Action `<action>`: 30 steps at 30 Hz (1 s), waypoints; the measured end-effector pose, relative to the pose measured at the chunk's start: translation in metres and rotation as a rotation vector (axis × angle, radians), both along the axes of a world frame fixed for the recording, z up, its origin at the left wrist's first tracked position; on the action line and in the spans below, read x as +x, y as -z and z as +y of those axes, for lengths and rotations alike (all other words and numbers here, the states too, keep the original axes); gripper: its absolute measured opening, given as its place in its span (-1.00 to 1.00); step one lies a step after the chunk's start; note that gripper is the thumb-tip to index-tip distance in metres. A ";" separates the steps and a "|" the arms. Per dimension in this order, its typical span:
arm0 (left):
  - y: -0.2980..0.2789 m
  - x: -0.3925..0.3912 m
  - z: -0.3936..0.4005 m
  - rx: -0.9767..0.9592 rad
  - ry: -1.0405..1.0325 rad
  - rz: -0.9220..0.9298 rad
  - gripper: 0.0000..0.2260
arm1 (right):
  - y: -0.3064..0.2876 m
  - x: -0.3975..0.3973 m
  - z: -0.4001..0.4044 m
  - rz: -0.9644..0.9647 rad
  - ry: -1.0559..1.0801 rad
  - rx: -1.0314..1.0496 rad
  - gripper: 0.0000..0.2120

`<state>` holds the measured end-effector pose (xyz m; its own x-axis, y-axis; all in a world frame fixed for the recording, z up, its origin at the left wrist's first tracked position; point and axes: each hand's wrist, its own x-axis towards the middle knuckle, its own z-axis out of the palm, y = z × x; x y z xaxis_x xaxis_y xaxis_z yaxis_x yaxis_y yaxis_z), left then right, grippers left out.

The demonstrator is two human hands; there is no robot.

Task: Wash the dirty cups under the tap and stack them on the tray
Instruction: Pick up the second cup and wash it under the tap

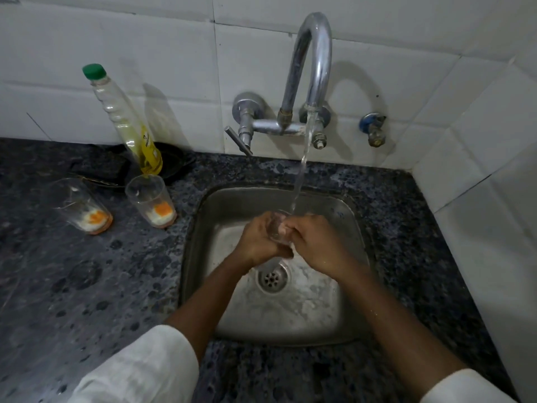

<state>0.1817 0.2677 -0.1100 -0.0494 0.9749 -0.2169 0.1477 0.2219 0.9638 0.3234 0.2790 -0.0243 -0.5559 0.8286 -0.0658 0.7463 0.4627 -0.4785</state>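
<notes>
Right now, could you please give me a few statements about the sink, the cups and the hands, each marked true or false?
1. Water is running from the tap. True.
2. Both hands hold a clear cup over the sink. True: left hand, right hand.
3. Three dirty cups wait on the counter. False: two, one beside the other.
4. The soap bottle has a red cap. False: green.

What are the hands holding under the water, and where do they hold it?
A clear cup: the left hand and right hand wrap its sides.
</notes>
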 end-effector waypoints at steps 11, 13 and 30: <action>-0.014 0.037 -0.003 0.203 -0.411 0.146 -0.52 | -0.010 0.003 0.009 0.148 0.067 0.007 -0.82; -0.020 0.033 0.001 0.201 -0.326 0.046 -0.47 | -0.010 0.006 0.012 0.288 0.057 0.048 -0.82; -0.043 0.023 0.011 0.106 -0.136 0.041 -0.58 | -0.014 0.005 0.033 0.367 0.088 0.073 -0.80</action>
<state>0.2050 0.2786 -0.0672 -0.1889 0.9760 -0.1088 0.1629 0.1403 0.9766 0.3280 0.3115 -0.0107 -0.4584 0.8693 0.1850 0.5700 0.4473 -0.6893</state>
